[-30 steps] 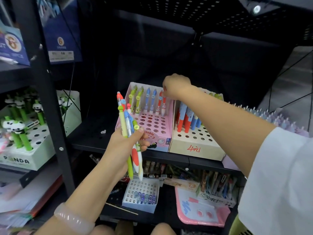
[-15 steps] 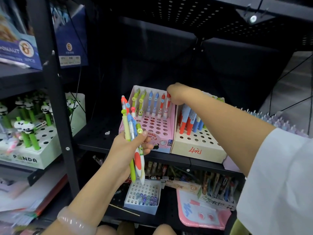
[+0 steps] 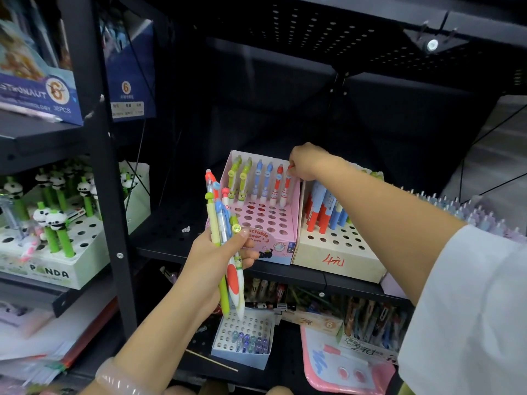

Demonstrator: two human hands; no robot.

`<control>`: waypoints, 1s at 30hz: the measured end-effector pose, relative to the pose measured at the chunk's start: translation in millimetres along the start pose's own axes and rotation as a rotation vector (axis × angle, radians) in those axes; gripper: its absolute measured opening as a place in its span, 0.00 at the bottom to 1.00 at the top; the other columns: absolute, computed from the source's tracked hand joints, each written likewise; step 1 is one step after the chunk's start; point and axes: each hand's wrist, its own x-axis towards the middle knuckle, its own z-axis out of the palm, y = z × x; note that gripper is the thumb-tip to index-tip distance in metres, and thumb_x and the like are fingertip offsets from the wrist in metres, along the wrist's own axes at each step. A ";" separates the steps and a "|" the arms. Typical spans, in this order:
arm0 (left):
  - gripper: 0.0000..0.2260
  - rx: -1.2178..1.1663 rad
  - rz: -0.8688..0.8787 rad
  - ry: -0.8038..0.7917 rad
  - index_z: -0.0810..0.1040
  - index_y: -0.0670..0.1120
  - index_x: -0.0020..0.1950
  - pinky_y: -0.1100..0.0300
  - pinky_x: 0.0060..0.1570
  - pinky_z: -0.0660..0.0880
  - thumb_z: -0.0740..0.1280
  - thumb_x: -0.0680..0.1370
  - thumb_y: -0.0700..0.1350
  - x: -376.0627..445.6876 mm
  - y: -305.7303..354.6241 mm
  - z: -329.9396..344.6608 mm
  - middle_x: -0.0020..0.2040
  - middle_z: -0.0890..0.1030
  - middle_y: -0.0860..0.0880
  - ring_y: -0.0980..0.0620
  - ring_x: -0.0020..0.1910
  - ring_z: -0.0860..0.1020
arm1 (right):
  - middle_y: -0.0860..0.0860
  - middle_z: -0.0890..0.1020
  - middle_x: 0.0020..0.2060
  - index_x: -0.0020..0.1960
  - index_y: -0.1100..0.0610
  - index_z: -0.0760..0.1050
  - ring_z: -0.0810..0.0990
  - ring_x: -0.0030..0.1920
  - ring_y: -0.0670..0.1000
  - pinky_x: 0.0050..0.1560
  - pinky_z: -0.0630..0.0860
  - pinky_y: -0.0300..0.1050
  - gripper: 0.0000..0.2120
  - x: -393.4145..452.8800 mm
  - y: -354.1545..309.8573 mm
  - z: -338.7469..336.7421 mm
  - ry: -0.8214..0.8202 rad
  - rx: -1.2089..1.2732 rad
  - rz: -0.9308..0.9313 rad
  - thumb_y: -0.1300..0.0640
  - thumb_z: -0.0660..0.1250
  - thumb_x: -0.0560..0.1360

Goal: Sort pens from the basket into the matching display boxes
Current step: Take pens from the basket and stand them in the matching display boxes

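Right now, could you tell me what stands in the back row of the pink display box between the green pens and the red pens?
In the head view, two blue pens stand there, upright in the pink display box.

The right hand (image 3: pixel 306 163) has been shifted from above the back row's middle to the back right corner of the pink display box (image 3: pixel 293 223), where the rightmost red pen (image 3: pixel 286 189) is now pinched

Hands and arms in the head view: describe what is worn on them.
The left hand is bare; a pale, translucent pinkish bangle circles that wrist. The right hand and forearm are bare; a loose white sleeve covers the upper arm. No rings or watch show.
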 end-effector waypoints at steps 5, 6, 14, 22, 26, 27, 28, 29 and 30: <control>0.07 -0.014 -0.016 -0.006 0.75 0.39 0.51 0.64 0.30 0.78 0.67 0.75 0.39 -1.2 -2.1 4.2 0.32 0.81 0.46 0.54 0.28 0.80 | 0.52 0.70 0.34 0.43 0.61 0.70 0.70 0.32 0.50 0.28 0.65 0.41 0.06 -2.8 -2.7 6.9 0.024 -0.137 -0.002 0.61 0.59 0.78; 0.06 -0.014 -0.016 -0.008 0.75 0.39 0.51 0.64 0.30 0.78 0.67 0.75 0.39 -1.4 -2.3 4.1 0.32 0.81 0.46 0.53 0.28 0.80 | 0.52 0.69 0.34 0.40 0.61 0.69 0.69 0.31 0.50 0.28 0.65 0.41 0.08 -4.7 -3.8 6.9 0.029 -0.138 0.004 0.62 0.59 0.78; 0.05 0.001 0.028 -0.017 0.76 0.40 0.49 0.64 0.30 0.77 0.67 0.74 0.39 2.0 -1.0 -3.7 0.30 0.81 0.48 0.54 0.29 0.80 | 0.52 0.82 0.44 0.52 0.59 0.79 0.80 0.43 0.52 0.43 0.78 0.40 0.12 -58.2 -36.5 -2.3 0.210 0.511 -0.358 0.53 0.60 0.79; 0.03 0.007 0.068 0.009 0.76 0.42 0.48 0.64 0.29 0.77 0.66 0.75 0.40 2.1 -1.3 -2.2 0.29 0.81 0.48 0.54 0.27 0.79 | 0.49 0.80 0.38 0.50 0.58 0.78 0.78 0.34 0.40 0.39 0.77 0.32 0.06 -103.2 -53.4 29.9 -0.312 1.026 -0.417 0.56 0.66 0.76; 0.05 -0.007 0.055 -0.022 0.76 0.41 0.51 0.64 0.30 0.78 0.65 0.76 0.37 1.5 -5.3 -5.8 0.30 0.82 0.47 0.51 0.30 0.82 | 0.51 0.79 0.38 0.44 0.58 0.78 0.78 0.37 0.44 0.46 0.79 0.39 0.04 -99.0 -53.9 34.2 -0.400 1.133 -0.405 0.58 0.67 0.76; 0.06 -0.021 0.058 -0.029 0.76 0.41 0.51 0.63 0.31 0.78 0.66 0.75 0.38 1.8 -4.2 -6.8 0.31 0.82 0.46 0.51 0.32 0.82 | 0.52 0.79 0.38 0.43 0.58 0.78 0.79 0.36 0.44 0.44 0.79 0.37 0.04 -99.0 -54.8 34.6 -0.391 1.179 -0.410 0.58 0.67 0.76; 0.08 -0.036 0.066 -0.037 0.76 0.42 0.52 0.63 0.32 0.78 0.67 0.73 0.40 2.3 -2.2 -7.8 0.33 0.83 0.46 0.50 0.33 0.83 | 0.52 0.79 0.38 0.43 0.58 0.78 0.79 0.37 0.45 0.43 0.78 0.35 0.05 -98.7 -55.2 34.5 -0.374 1.236 -0.404 0.58 0.66 0.76; 0.10 -0.051 0.074 -0.043 0.76 0.42 0.52 0.63 0.33 0.78 0.67 0.72 0.42 2.9 0.4 -8.9 0.34 0.83 0.46 0.49 0.34 0.83 | 0.52 0.80 0.38 0.43 0.58 0.77 0.79 0.38 0.46 0.43 0.78 0.34 0.06 -98.1 -55.7 33.8 -0.348 1.289 -0.390 0.58 0.65 0.77; 0.11 -0.064 0.076 -0.038 0.76 0.41 0.52 0.63 0.34 0.79 0.67 0.71 0.43 3.7 3.1 -10.4 0.34 0.84 0.45 0.49 0.35 0.83 | 0.52 0.80 0.39 0.42 0.57 0.77 0.80 0.38 0.46 0.43 0.79 0.34 0.07 -96.5 -55.8 32.0 -0.318 1.330 -0.368 0.58 0.64 0.78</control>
